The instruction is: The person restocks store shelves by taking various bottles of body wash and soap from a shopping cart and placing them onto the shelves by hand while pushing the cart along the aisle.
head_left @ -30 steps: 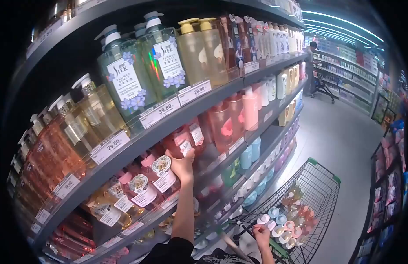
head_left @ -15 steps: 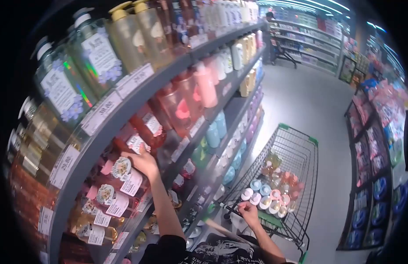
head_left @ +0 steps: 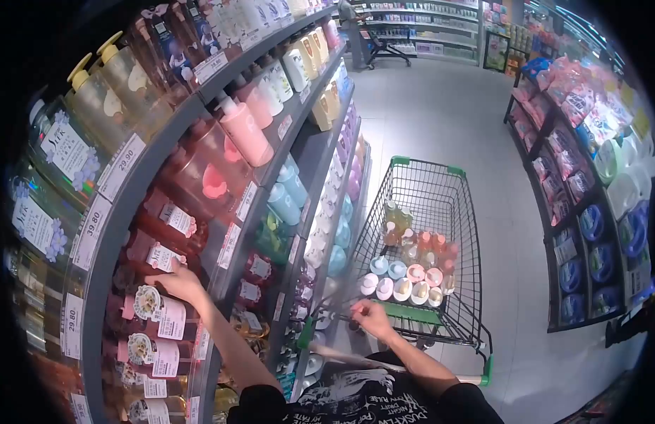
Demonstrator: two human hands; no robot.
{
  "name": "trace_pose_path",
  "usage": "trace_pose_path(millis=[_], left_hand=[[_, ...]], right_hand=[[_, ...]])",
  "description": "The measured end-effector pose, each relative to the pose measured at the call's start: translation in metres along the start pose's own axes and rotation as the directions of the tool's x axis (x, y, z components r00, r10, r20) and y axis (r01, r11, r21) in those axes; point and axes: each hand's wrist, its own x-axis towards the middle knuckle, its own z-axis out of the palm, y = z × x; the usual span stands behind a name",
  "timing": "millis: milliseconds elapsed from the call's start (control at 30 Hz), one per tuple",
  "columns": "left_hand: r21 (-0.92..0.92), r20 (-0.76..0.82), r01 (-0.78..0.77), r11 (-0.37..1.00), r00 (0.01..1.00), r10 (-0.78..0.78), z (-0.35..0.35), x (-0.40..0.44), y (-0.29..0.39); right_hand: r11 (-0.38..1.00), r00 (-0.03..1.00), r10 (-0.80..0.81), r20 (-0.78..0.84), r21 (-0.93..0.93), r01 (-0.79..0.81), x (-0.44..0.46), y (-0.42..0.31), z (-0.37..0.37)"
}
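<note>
On my feed the left hand [head_left: 180,284] is resting at the red bottle [head_left: 142,249], which is standing on the shelf [head_left: 208,383] with a second red bottle [head_left: 175,219] just beside it and pink-pump bottles [head_left: 170,319] on its other side. The thumb and fingers are standing part way apart, fingertips lying at the white label [head_left: 161,257]; I cannot tell whether they are gripping or merely touching. I am judging this bottle full and so fairly heavy, its wall stiff, its glossy side smooth enough to be slipping under a light pinch. I am favouring a wide wrap around the body, just under the shoulder, with the thumb opposing, rather than any hold up at the top, which is sitting in shade. The right hand [head_left: 374,318] is hovering near the cart [head_left: 456,171], short of the cart bottles [head_left: 415,273], fingers loosely curled; I am seeing nothing in them, though the palm is hiding.
</note>
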Motion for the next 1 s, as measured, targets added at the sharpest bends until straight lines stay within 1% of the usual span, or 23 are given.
trace_pose_path(millis=[33, 67, 100, 167, 200, 233, 267, 300, 333, 367, 400, 433, 500, 567, 633, 667, 700, 833, 867, 900, 933, 967, 1000], left_hand=[[0.081, -0.029, -0.062, 0.995, 0.998, 0.064, -0.006, -0.003, 0.014], [0.117, 0.134, 0.108, 0.987, 0.983, -0.123, -0.016, -0.008, 0.029], [0.127, 0.067, -0.047, 0.991, 0.997, 0.038, -0.011, -0.016, 0.024], [0.174, -0.062, -0.345, 0.922, 0.931, 0.36, 0.004, -0.033, 0.001], [-0.004, -0.042, -0.537, 0.844, 0.843, 0.536, 0.004, -0.047, 0.004], [-0.105, -0.026, -0.562, 0.82, 0.826, 0.563, 0.005, -0.068, 0.012], [-0.086, 0.137, -0.424, 0.902, 0.892, 0.432, -0.006, -0.098, 0.046], [-0.168, 0.188, -0.53, 0.831, 0.811, 0.555, -0.011, -0.123, 0.057], [-0.334, 0.265, -0.538, 0.774, 0.734, 0.625, 0.004, -0.158, 0.036], [-0.444, 0.572, -0.375, 0.814, 0.581, 0.579, -0.003, -0.185, 0.039], [-0.573, 0.667, -0.259, 0.777, 0.404, 0.626, -0.001, -0.212, 0.027], [-0.624, 0.697, -0.157, 0.766, 0.332, 0.636, -0.002, -0.244, 0.016], [-0.481, 0.875, 0.114, 0.869, 0.123, 0.468, -0.015, -0.291, 0.001], [-0.454, 0.891, 0.091, 0.887, 0.061, 0.45, -0.037, -0.324, -0.012], [-0.659, 0.752, -0.104, 0.745, -0.076, 0.655, -0.029, -0.344, -0.033], [-0.623, 0.782, -0.061, 0.78, -0.019, 0.623, -0.033, -0.341, -0.022], [-0.609, 0.792, -0.074, 0.79, 0.002, 0.61, -0.038, -0.344, -0.021], [-0.574, 0.791, -0.196, 0.795, 0.118, 0.6, -0.049, -0.351, -0.023], [-0.508, 0.856, -0.16, 0.847, 0.021, 0.517, -0.053, -0.349, -0.021], [-0.43, 0.903, -0.131, 0.893, -0.081, 0.423, -0.058, -0.346, -0.019], [-0.407, 0.913, -0.126, 0.905, -0.099, 0.397, -0.062, -0.346, -0.018], [-0.388, 0.919, -0.123, 0.913, -0.119, 0.375, -0.066, -0.347, -0.016], [-0.372, 0.924, -0.12, 0.92, -0.142, 0.355, -0.071, -0.348, -0.017]], right_hand=[[1.0, 1.0, 0.02, 0.004, -0.019, -0.02, -0.002, -0.011, -0.001], [0.998, 0.999, 0.04, 0.009, -0.038, -0.04, -0.003, -0.016, -0.002], [0.999, 1.0, 0.011, 0.007, -0.039, -0.011, -0.002, -0.013, -0.001], [0.998, 0.999, -0.05, 0.002, -0.041, 0.05, 0.001, -0.004, 0.002], [0.998, 0.999, -0.046, 0.002, -0.043, 0.046, 0.002, -0.003, 0.003], [0.998, 0.999, -0.042, 0.004, -0.048, 0.042, 0.002, -0.004, 0.003], [0.998, 0.999, -0.036, 0.007, -0.054, 0.036, 0.001, -0.004, 0.003], [0.995, 0.999, -0.052, 0.011, -0.08, 0.053, -0.001, -0.005, 0.002], [0.992, 0.998, -0.067, 0.015, -0.106, 0.069, -0.002, -0.005, 0.003], [0.988, 0.997, -0.08, 0.018, -0.131, 0.082, -0.006, -0.006, 0.003], [0.98, 0.993, -0.086, 0.075, -0.175, 0.098, -0.014, -0.028, -0.001], [0.968, 0.987, -0.095, 0.132, -0.219, 0.123, -0.021, -0.053, -0.009], [0.937, 0.963, -0.115, 0.243, -0.297, 0.186, -0.016, -0.077, -0.029], [0.896, 0.927, -0.138, 0.349, -0.355, 0.268, -0.007, -0.08, -0.062], [0.983, 0.972, 0.031, 0.232, -0.183, 0.012, 0.021, -0.049, -0.096], [0.925, 0.982, 0.143, 0.123, -0.369, -0.088, 0.039, -0.036, -0.115], [0.864, 0.99, 0.143, 0.007, -0.489, -0.122, 0.062, 0.001, -0.132], [0.733, 0.979, 0.147, -0.143, -0.649, -0.204, 0.14, 0.066, -0.191], [0.682, 0.986, 0.025, -0.164, -0.718, -0.137, 0.16, 0.099, -0.201], [0.712, 0.984, 0.022, -0.175, -0.688, -0.138, 0.173, 0.099, -0.206], [0.703, 0.989, -0.087, -0.122, -0.711, -0.026, 0.187, 0.113, -0.214], [0.674, 0.981, -0.011, -0.193, -0.726, -0.135, 0.196, 0.109, -0.212], [0.628, 0.972, -0.14, -0.191, -0.776, -0.062, 0.207, 0.13, -0.213]])
